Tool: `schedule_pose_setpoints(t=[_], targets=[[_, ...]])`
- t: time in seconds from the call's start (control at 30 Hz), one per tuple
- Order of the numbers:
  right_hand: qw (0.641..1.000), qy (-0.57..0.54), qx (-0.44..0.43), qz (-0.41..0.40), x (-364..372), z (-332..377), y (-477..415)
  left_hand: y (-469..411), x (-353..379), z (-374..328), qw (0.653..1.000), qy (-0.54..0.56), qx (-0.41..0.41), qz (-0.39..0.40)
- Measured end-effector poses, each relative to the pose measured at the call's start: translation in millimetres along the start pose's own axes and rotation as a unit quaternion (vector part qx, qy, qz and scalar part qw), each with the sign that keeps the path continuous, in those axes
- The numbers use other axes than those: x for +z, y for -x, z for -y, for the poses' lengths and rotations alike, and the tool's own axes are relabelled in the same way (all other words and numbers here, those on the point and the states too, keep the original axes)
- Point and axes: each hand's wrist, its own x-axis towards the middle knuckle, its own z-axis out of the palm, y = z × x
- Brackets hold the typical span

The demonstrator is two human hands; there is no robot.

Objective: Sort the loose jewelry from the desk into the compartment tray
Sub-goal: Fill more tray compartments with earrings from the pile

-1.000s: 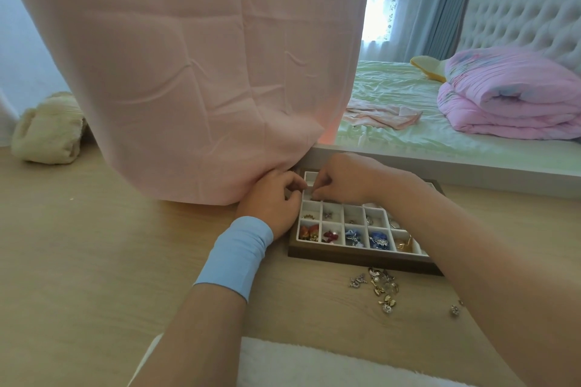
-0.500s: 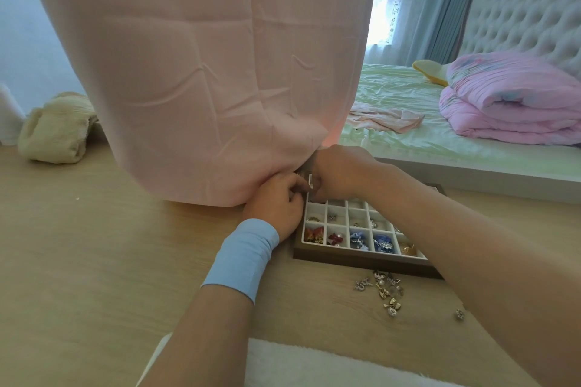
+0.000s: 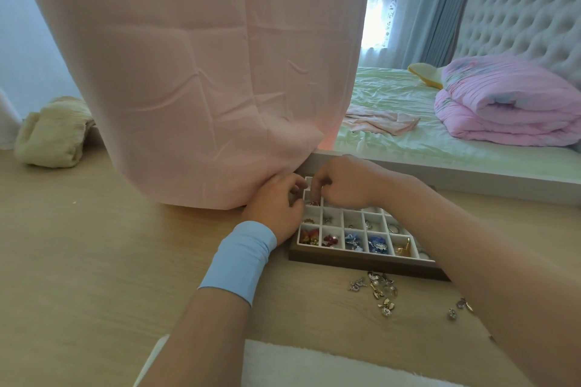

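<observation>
Tray [image 3: 361, 263]: red piece [image 3: 315, 202] now visible under right hand [image 3: 345, 182].

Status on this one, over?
Left hand, right hand curled over compartment tray's far-left corner; grip unclear. Loose jewelry on desk. Pink cloth abuts that corner.

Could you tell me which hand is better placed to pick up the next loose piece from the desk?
The right hand, probably: the loose jewelry lies in front of the tray, toward its right end, while the left hand sits at its left edge.

Soft daylight from window [image 3: 382, 19], edges warped.
</observation>
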Motion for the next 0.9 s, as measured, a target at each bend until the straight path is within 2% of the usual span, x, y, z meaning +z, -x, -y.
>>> schedule_pose_setpoints(t=[0.07, 0.17, 0.43, 0.6, 0.73, 0.9], targets=[[1.000, 0.014, 0.002, -0.017, 1.6, -2.5, 0.5, -0.1, 0.3, -1.6, 1.000, 0.013, -0.009, 0.012], [0.999, 0.033, 0.006, 0.011, 9.6, -5.1, 1.1, -0.4, -1.3, -5.4, 0.999, 0.018, -0.034, 0.033], [1.000, 0.005, 0.001, -0.003, 18.9, -16.0, 14.7, 4.5, 0.8, -11.1, 0.997, -0.051, -0.023, 0.052], [0.997, -0.022, -0.001, -0.071, 8.1, -28.4, 47.5, 5.5, -2.6, -10.3, 0.997, -0.075, -0.014, 0.034], [0.994, -0.052, 0.002, -0.092, 0.9, -41.4, 98.5, 10.8, -8.2, -35.6, 0.990, -0.125, 0.057, -0.010], [0.997, -0.020, 0.008, -0.076, 12.1, -46.9, 148.6, 39.7, -1.1, -87.4, 0.973, -0.149, 0.168, 0.053]])
